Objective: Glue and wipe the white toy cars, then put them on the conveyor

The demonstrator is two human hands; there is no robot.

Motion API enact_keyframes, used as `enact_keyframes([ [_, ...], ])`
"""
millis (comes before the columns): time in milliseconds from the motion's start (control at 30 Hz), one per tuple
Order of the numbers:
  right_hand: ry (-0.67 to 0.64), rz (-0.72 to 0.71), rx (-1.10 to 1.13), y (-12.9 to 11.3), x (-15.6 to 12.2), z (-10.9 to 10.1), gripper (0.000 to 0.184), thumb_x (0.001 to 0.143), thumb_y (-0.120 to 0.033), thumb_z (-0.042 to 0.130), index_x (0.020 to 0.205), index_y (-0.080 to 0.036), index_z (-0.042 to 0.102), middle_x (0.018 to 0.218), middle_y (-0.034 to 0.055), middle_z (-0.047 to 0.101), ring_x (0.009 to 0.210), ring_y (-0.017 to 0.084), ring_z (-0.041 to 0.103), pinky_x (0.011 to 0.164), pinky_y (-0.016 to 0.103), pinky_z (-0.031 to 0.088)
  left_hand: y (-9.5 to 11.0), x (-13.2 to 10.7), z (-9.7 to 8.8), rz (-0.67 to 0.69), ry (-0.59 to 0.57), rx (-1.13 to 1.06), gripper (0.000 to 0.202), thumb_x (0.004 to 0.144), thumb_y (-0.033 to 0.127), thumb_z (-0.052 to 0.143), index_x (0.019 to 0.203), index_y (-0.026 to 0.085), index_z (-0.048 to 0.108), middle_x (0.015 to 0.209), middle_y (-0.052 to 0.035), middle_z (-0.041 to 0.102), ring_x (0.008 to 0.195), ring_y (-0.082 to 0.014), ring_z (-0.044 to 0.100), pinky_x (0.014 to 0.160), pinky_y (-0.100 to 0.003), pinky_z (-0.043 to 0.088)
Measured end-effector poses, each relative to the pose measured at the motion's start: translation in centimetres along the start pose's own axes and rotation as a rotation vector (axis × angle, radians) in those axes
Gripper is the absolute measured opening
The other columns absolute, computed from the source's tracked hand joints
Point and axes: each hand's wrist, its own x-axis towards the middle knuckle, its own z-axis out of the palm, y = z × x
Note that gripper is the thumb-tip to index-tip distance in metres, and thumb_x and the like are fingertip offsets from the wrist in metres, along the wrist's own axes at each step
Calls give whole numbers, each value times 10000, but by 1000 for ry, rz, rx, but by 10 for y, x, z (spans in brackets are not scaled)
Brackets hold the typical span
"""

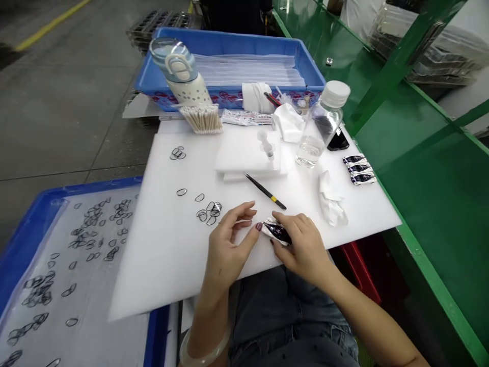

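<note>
Your right hand point(303, 242) is clenched around a small foil sachet point(277, 232) with dark contents and white edges, and the sachet sits just above the near edge of the white plastic board point(164, 265). Its long axis lies nearly flat across your view, sloping gently down to the right, with the white-edged left end pointing toward your left hand point(229, 247). That hand is not gripping anything: its fingers curl loosely above the board, and a dark-painted fingertip point(259, 227) sits at the sachet's left end, touching it or just beside it. A smooth jade-like bangle point(202, 351) circles your left wrist, below the board's near edge. Thin black oval loops point(208, 213) lie flat on the left half of the board, with a small cluster point(178, 153) farther back. Slim black tweezers point(265, 191) with a yellow band lie just behind your hands, and a white foam block point(248, 155) holding a small clear syringe point(267, 145) sits behind them. Crumpled tissue point(332, 201) and three more glossy sachets point(359, 169) lie toward the board's right edge. A clear plastic water bottle point(319, 127) stands near its far right corner, and a bundle of wooden cotton swabs point(202, 120) rests at its far edge.
</note>
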Motion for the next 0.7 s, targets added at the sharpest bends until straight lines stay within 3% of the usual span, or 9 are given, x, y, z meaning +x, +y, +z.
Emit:
enact_keyframes([
  [100, 177, 147, -29, 38, -17, -20, 478, 894, -266, 586, 1359, -183, 510, 1056, 102, 704, 865, 238, 644, 776, 397, 531, -2, -3, 0, -62, 16, 24, 402, 864, 395, 691, 1240, 261, 651, 1094, -50, 677, 1051, -215, 629, 943, -365, 527],
  [233, 533, 732, -281, 147, -69, -105, 586, 772, -374, 670, 1324, -214, 560, 1055, 90, 704, 826, 250, 640, 800, 428, 516, -2, -4, 0, -27, -52, 121, 326, 882, 428, 657, 1161, 264, 689, 1150, -52, 684, 1058, -233, 629, 945, -398, 530],
  [300, 522, 1046, -425, 193, -96, -144, 593, 722, -363, 682, 1285, -199, 591, 1010, 113, 715, 873, 300, 645, 853, 486, 487, -1, -3, 0, 5, -78, 177, 293, 891, 437, 637, 1120, 267, 705, 1148, -47, 690, 1043, -236, 630, 936, -409, 534],
  [367, 509, 1129, -470, 217, -109, -164, 533, 703, -350, 675, 1194, -146, 645, 999, 193, 707, 933, 379, 631, 867, 557, 450, 0, -2, 1, 22, -93, 220, 288, 893, 447, 625, 1101, 268, 713, 1127, -43, 697, 1024, -237, 634, 918, -411, 543],
  [433, 531, 1089, -497, 219, -101, -162, 525, 731, -370, 631, 1193, -120, 640, 1091, 239, 680, 1035, 419, 600, 914, 589, 417, 1, -1, 1, 34, -100, 240, 290, 893, 455, 619, 1088, 265, 718, 1114, -43, 701, 1012, -236, 640, 904, -408, 552],
  [567, 465, 847, -426, 194, -40, -119, 668, 779, -498, 611, 1351, -165, 522, 1223, 142, 655, 1079, 310, 610, 968, 458, 459, 3, -2, 1, 40, -106, 266, 287, 894, 461, 612, 1079, 268, 717, 1110, -38, 703, 1003, -232, 646, 889, -401, 556],
  [633, 364, 771, -393, 181, -9, -100, 810, 737, -542, 661, 1405, -127, 467, 1275, 176, 624, 1150, 352, 568, 970, 483, 459, 2, -3, 0, 38, -110, 282, 274, 898, 455, 609, 1074, 274, 715, 1109, -33, 702, 998, -228, 648, 886, -399, 556],
  [700, 349, 818, -400, 168, 10, -90, 881, 699, -521, 700, 1421, -85, 443, 1286, 220, 605, 1196, 415, 516, 970, 541, 441, 1, -3, 1, 48, -110, 294, 252, 903, 433, 603, 1067, 276, 714, 1102, -28, 702, 991, -223, 650, 889, -399, 555],
])
